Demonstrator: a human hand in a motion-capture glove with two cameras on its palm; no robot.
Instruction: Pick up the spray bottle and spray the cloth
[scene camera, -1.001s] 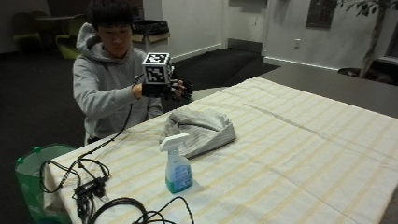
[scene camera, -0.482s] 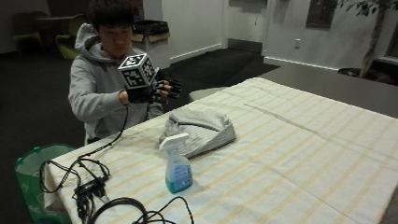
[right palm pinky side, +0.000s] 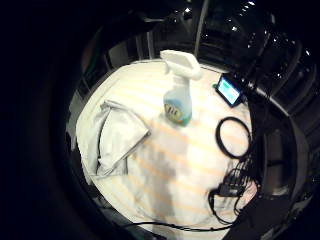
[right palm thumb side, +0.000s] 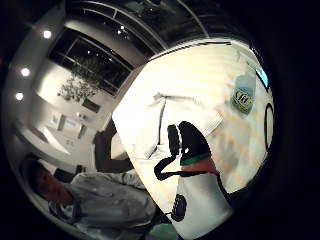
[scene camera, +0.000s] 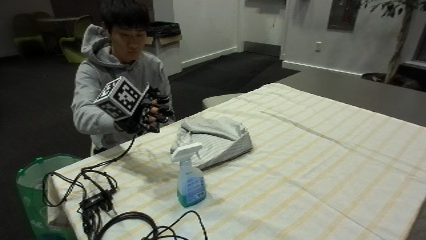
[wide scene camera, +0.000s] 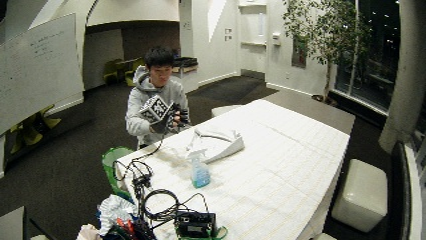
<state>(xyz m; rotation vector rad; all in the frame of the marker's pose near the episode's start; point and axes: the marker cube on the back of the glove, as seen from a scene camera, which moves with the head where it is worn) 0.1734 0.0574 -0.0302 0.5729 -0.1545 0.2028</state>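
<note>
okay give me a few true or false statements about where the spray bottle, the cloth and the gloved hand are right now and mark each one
1. The spray bottle stands upright on the striped tablecloth. True.
2. The gloved right hand holds the bottle. False: it is raised near the person's chest, apart from the bottle.
3. The cloth lies crumpled on the table, between the person and the bottle. True.
4. The bottle lies on top of the cloth. False: it stands beside it, on the tablecloth.

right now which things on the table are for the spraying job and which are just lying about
For the job:
spray bottle
cloth
gloved right hand, raised, holding nothing

Lying about:
black cables
green bin beside the table
</note>
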